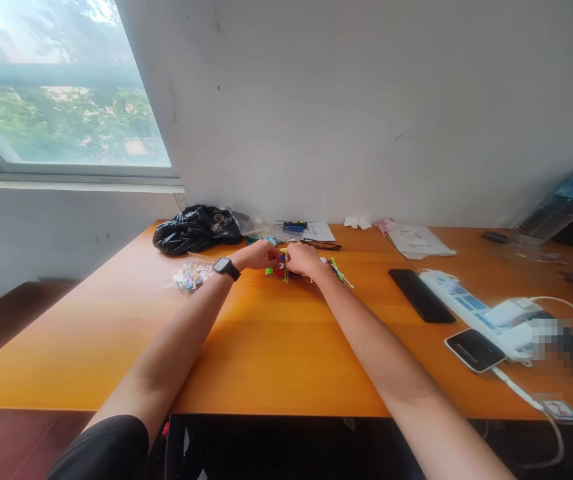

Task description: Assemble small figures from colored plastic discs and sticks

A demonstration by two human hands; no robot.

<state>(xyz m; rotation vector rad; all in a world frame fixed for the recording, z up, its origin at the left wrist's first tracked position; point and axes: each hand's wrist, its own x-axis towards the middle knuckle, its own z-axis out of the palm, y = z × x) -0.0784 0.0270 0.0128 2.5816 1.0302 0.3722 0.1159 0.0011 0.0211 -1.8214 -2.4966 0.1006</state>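
My left hand (260, 254) and my right hand (302, 258) are close together over the far part of the wooden table (261, 360). The fingers of both are curled in among small colourful plastic pieces (281, 269), in red, blue and green. What each hand grips is too small to make out, and my fingers partly hide the pieces. Beside my right hand lie thin white and green sticks (340, 272). Left of my left wrist, which wears a black watch (227, 268), rests a clear bag of small mixed pieces (190, 276).
A black plastic bag (193, 230) lies at the back left. Paper (319, 231) is by the wall. On the right are a black phone (420, 295), a white power strip (466, 308), a second phone (475, 350) with a cable, and a large clear bottle (561, 200).
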